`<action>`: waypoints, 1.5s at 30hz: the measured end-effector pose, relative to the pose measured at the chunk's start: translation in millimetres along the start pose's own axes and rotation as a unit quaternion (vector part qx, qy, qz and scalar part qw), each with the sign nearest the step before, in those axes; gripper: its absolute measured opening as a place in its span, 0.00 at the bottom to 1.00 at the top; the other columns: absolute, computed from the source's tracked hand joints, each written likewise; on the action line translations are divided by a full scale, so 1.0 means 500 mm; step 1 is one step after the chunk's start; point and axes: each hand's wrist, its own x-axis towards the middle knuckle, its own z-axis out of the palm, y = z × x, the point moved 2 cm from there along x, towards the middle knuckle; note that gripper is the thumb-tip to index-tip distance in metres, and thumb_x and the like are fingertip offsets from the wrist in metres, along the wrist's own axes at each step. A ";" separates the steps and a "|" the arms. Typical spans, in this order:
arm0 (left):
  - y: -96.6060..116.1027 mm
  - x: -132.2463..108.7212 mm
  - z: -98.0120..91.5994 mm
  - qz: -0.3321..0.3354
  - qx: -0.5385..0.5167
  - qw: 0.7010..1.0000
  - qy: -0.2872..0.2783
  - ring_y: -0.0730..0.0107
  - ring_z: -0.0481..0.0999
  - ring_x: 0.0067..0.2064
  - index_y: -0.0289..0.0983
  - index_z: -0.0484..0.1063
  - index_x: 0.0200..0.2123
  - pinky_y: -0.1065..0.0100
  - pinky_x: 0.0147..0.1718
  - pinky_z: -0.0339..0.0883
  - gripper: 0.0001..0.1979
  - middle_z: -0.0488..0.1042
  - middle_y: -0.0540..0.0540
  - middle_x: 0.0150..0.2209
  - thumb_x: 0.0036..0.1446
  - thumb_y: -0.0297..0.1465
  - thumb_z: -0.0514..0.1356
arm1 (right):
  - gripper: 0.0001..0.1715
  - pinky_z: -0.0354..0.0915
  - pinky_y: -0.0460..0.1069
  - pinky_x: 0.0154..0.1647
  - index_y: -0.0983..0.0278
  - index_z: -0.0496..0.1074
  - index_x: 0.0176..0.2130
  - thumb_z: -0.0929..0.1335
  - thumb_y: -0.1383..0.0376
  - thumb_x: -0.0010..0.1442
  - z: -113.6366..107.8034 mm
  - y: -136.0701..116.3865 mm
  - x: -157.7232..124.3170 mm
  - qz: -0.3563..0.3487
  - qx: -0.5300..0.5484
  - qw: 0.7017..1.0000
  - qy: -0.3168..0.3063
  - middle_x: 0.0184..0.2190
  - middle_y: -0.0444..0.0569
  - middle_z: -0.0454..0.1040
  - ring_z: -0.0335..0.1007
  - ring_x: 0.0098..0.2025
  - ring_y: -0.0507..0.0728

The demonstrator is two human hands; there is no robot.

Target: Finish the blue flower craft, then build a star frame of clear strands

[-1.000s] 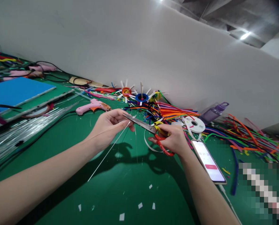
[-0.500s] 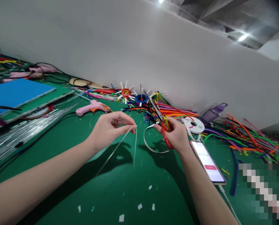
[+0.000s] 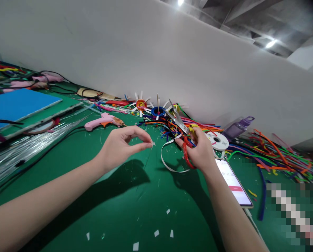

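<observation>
Left hand (image 3: 121, 147) pinches a thin white strand (image 3: 152, 143) between thumb and forefinger, well left of the phone (image 3: 233, 183); right hand (image 3: 199, 152), just beside the phone, is closed around red-handled scissors (image 3: 181, 126), blades pointing up

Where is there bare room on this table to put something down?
The green mat between the forearms is bare but for paper scraps. Crowded: pipe cleaners behind the scissors, phone by the right hand.

Pink glue gun (image 3: 102, 121), phone (image 3: 233, 182), purple bottle (image 3: 237, 127), blue sheet (image 3: 16, 102)
</observation>
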 end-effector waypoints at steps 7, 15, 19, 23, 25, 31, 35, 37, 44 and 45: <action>0.007 -0.003 0.001 0.004 -0.004 1.000 -0.005 0.69 0.76 0.37 0.38 0.75 0.30 0.68 0.39 0.70 0.05 0.77 0.49 0.31 0.48 0.31 0.67 | 0.19 0.61 0.49 0.32 0.63 0.62 0.42 0.68 0.57 0.54 -0.011 0.005 0.002 -0.081 0.043 0.994 -0.053 0.32 0.46 0.63 0.60 0.31 0.54; 0.000 -0.003 0.000 0.002 -0.051 0.999 -0.013 0.69 0.77 0.34 0.38 0.74 0.34 0.67 0.38 0.73 0.09 0.77 0.49 0.31 0.47 0.30 0.67 | 0.22 0.63 0.53 0.37 0.61 0.64 0.43 0.71 0.63 0.47 -0.049 0.017 0.001 -0.223 -0.014 0.974 -0.031 0.34 0.50 0.68 0.64 0.36 0.58; -0.002 -0.004 0.001 -0.007 -0.051 0.999 -0.009 0.68 0.78 0.35 0.38 0.74 0.33 0.67 0.38 0.74 0.10 0.78 0.48 0.32 0.46 0.30 0.68 | 0.22 0.65 0.54 0.39 0.62 0.66 0.43 0.69 0.67 0.46 -0.055 0.009 0.000 -0.247 -0.042 0.967 -0.039 0.37 0.52 0.71 0.67 0.39 0.60; -0.002 -0.006 0.004 -0.019 -0.067 0.997 -0.016 0.66 0.79 0.35 0.38 0.74 0.34 0.67 0.35 0.75 0.10 0.78 0.47 0.32 0.46 0.30 0.68 | 0.21 0.66 0.54 0.39 0.63 0.68 0.44 0.69 0.65 0.48 -0.046 -0.001 -0.002 -0.255 -0.049 0.964 -0.050 0.37 0.54 0.73 0.69 0.40 0.61; -0.001 -0.006 0.005 -0.027 -0.067 0.997 -0.021 0.65 0.79 0.36 0.37 0.74 0.34 0.67 0.35 0.76 0.10 0.78 0.46 0.33 0.46 0.31 0.68 | 0.19 0.66 0.53 0.37 0.63 0.68 0.43 0.69 0.64 0.50 -0.042 -0.005 -0.004 -0.255 -0.049 0.965 -0.048 0.36 0.53 0.73 0.69 0.38 0.60; 0.006 -0.004 0.006 -0.042 -0.079 0.996 -0.016 0.65 0.79 0.36 0.37 0.74 0.32 0.68 0.35 0.76 0.10 0.79 0.47 0.32 0.44 0.31 0.69 | 0.14 0.65 0.51 0.34 0.64 0.69 0.40 0.68 0.63 0.51 -0.044 -0.011 -0.006 -0.268 -0.072 0.960 -0.039 0.34 0.53 0.72 0.69 0.36 0.59; 0.006 -0.003 0.005 -0.038 -0.077 0.996 -0.012 0.66 0.79 0.36 0.37 0.74 0.32 0.68 0.37 0.76 0.10 0.78 0.47 0.33 0.44 0.31 0.69 | 0.14 0.65 0.50 0.33 0.63 0.69 0.40 0.68 0.64 0.51 -0.046 -0.010 -0.005 -0.277 -0.070 0.958 -0.031 0.33 0.52 0.73 0.70 0.36 0.58; 0.003 -0.003 0.006 -0.037 -0.074 0.997 -0.014 0.66 0.79 0.36 0.37 0.74 0.32 0.67 0.37 0.76 0.11 0.78 0.47 0.33 0.44 0.31 0.69 | 0.14 0.65 0.50 0.33 0.63 0.70 0.40 0.68 0.63 0.51 -0.045 -0.009 -0.005 -0.279 -0.067 0.958 -0.030 0.33 0.52 0.73 0.70 0.36 0.58; -0.004 -0.003 0.007 -0.048 -0.082 0.995 -0.023 0.66 0.79 0.35 0.38 0.74 0.33 0.67 0.35 0.76 0.11 0.78 0.46 0.33 0.45 0.32 0.69 | 0.12 0.65 0.50 0.32 0.63 0.70 0.39 0.68 0.63 0.52 -0.040 -0.009 -0.006 -0.285 -0.057 0.957 -0.022 0.32 0.51 0.73 0.69 0.34 0.57; -0.003 -0.003 0.007 -0.048 -0.085 0.995 -0.022 0.66 0.79 0.35 0.38 0.74 0.32 0.67 0.35 0.76 0.11 0.78 0.46 0.33 0.45 0.32 0.69 | 0.11 0.65 0.49 0.32 0.63 0.69 0.38 0.68 0.63 0.52 -0.040 -0.010 -0.006 -0.284 -0.057 0.957 -0.022 0.31 0.51 0.73 0.69 0.34 0.57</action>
